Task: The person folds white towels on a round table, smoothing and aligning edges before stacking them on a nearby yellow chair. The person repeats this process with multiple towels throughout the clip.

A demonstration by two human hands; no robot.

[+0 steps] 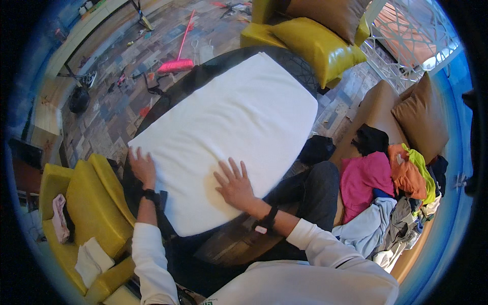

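A large white cloth (244,114), possibly a towel, lies spread over a dark table (171,89), with shallow wrinkles across its middle. On the cloth's left edge rests my left hand (142,167), fingers pointing away from me near the corner. My right hand (235,187) lies palm down on its near part, fingers spread. A yellowish patch shows on the fabric around the right hand. Neither hand grips anything that I can see. The cloth's near edge hangs close to my lap.
Heaped clothes (368,179) cover part of the brown sofa (366,110) on the right. Yellow armchairs stand at the left (95,206) and far side (316,45). A pink broom (177,65) and scattered items lie on the patterned floor (114,106). A black bag (317,149) sits beside my knee.
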